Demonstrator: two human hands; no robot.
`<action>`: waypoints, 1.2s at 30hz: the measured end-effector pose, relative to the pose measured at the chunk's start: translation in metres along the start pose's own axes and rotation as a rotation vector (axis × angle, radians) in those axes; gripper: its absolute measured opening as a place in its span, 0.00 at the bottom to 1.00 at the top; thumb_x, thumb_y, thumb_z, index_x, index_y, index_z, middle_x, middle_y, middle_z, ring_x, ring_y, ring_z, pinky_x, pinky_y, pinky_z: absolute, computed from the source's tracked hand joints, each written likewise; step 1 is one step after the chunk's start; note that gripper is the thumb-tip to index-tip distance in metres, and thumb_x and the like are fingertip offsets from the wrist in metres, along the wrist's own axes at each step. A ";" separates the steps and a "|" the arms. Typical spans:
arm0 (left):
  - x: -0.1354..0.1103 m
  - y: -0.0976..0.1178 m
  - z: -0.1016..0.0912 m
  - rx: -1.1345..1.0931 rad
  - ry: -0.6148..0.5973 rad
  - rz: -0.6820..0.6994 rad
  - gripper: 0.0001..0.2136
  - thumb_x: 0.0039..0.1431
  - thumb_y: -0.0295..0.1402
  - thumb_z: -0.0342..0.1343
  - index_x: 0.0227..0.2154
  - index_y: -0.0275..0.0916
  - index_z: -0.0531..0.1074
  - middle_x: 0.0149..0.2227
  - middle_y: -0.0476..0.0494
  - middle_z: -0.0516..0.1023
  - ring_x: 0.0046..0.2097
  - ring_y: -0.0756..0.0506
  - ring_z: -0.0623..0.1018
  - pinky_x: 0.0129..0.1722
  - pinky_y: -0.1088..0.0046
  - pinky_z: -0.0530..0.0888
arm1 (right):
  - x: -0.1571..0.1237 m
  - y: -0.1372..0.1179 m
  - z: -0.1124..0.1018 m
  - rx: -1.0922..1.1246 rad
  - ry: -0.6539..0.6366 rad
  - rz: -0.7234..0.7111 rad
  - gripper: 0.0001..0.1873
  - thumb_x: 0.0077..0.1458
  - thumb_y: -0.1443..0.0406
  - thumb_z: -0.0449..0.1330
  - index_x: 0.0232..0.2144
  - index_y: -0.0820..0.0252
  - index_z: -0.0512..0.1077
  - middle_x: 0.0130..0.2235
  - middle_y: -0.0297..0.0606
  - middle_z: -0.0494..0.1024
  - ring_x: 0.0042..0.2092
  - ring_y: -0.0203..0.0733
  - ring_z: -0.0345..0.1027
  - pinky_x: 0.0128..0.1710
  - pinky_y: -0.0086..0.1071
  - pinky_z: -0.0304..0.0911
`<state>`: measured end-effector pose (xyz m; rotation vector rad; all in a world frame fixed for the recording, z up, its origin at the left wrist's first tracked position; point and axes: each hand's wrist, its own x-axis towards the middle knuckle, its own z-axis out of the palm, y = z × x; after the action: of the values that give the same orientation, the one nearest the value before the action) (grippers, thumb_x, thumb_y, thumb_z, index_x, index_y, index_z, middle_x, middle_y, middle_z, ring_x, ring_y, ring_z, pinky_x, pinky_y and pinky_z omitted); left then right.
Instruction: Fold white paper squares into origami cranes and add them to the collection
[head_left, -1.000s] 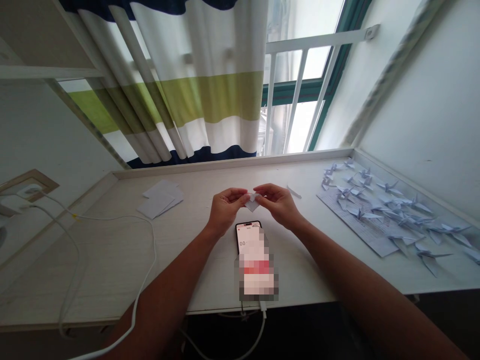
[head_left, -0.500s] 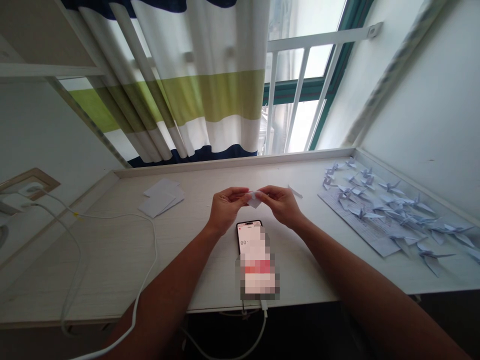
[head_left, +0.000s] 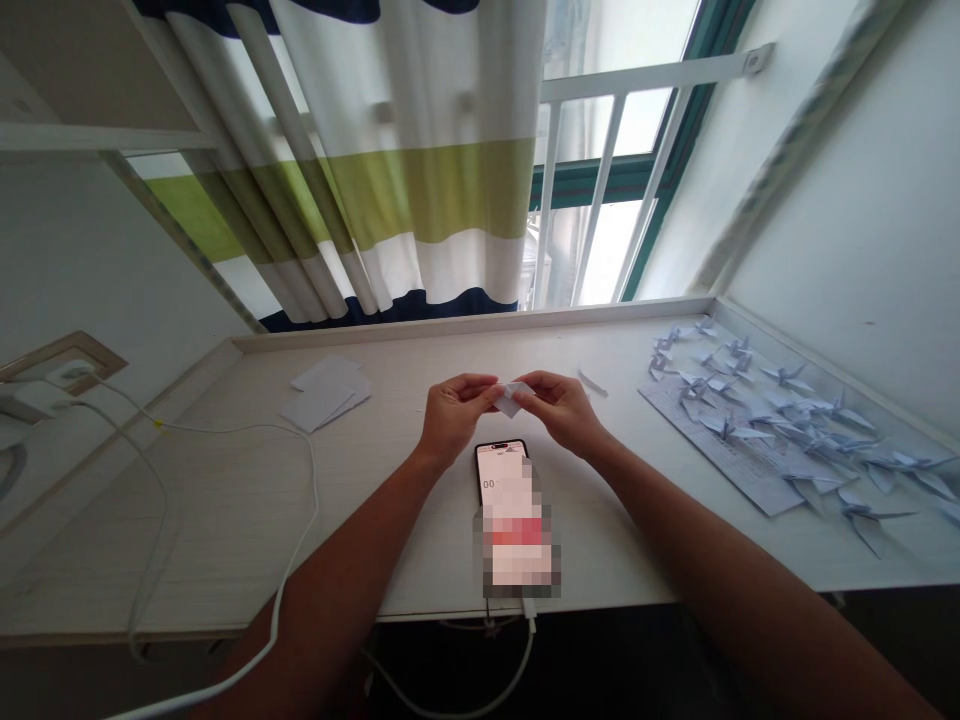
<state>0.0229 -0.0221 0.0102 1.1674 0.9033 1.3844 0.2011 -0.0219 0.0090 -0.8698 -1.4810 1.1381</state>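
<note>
A small folded piece of white paper [head_left: 509,402] is held up between my two hands, just beyond the phone. My left hand [head_left: 459,408] pinches its left side between thumb and fingers. On the opposite side, my right hand [head_left: 556,405] grips the paper the same way, thumb in front. The fingers cover its side edges, so the full fold cannot be made out. Below my hands a phone [head_left: 502,480] lies face up on the white desk [head_left: 405,560], its screen partly blurred out.
Several folded paper cranes [head_left: 784,420] crowd the right side, some on a printed sheet [head_left: 720,450]. Flat paper pieces [head_left: 326,392] lie at the left. A paper strip [head_left: 592,381] rests behind my right hand. A white cable [head_left: 311,480] crosses over my left forearm.
Both hands keep their pinch on the paper in nearly the same place. The paper's top looks slightly more spread. The whole view has shifted a little.
</note>
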 end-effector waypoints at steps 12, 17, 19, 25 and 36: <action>0.000 0.001 -0.001 0.022 -0.069 -0.009 0.19 0.46 0.41 0.73 0.38 0.33 0.81 0.34 0.39 0.85 0.37 0.41 0.84 0.44 0.57 0.82 | 0.002 0.007 0.000 -0.014 0.077 0.010 0.19 0.48 0.51 0.72 0.33 0.59 0.80 0.33 0.40 0.83 0.35 0.43 0.75 0.37 0.37 0.71; 0.002 0.000 -0.002 0.011 -0.060 -0.047 0.18 0.45 0.41 0.73 0.34 0.33 0.81 0.32 0.41 0.84 0.34 0.44 0.83 0.41 0.59 0.82 | 0.002 0.009 0.003 -0.042 0.082 0.010 0.20 0.47 0.49 0.71 0.30 0.60 0.79 0.31 0.39 0.82 0.32 0.42 0.74 0.34 0.36 0.70; 0.003 -0.001 -0.003 0.002 -0.059 -0.069 0.18 0.45 0.42 0.73 0.33 0.33 0.81 0.32 0.42 0.84 0.34 0.44 0.82 0.40 0.60 0.82 | 0.002 0.011 0.003 -0.051 0.082 0.012 0.20 0.47 0.49 0.72 0.29 0.60 0.79 0.30 0.39 0.82 0.32 0.42 0.74 0.34 0.36 0.70; 0.005 -0.004 -0.005 -0.013 -0.061 -0.088 0.19 0.51 0.45 0.68 0.36 0.32 0.79 0.31 0.42 0.83 0.34 0.44 0.82 0.42 0.59 0.82 | 0.002 0.009 0.002 -0.039 0.088 0.032 0.18 0.48 0.51 0.72 0.31 0.60 0.80 0.32 0.40 0.83 0.33 0.42 0.75 0.36 0.37 0.71; 0.002 -0.004 -0.004 0.099 -0.101 -0.005 0.17 0.52 0.44 0.68 0.31 0.32 0.79 0.29 0.43 0.82 0.33 0.43 0.82 0.38 0.62 0.82 | 0.001 0.007 0.004 0.004 0.047 0.053 0.19 0.48 0.50 0.71 0.30 0.61 0.79 0.30 0.39 0.81 0.32 0.40 0.74 0.36 0.37 0.72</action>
<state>0.0201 -0.0189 0.0061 1.2981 0.9104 1.2769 0.1968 -0.0193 0.0028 -0.9323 -1.4241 1.1517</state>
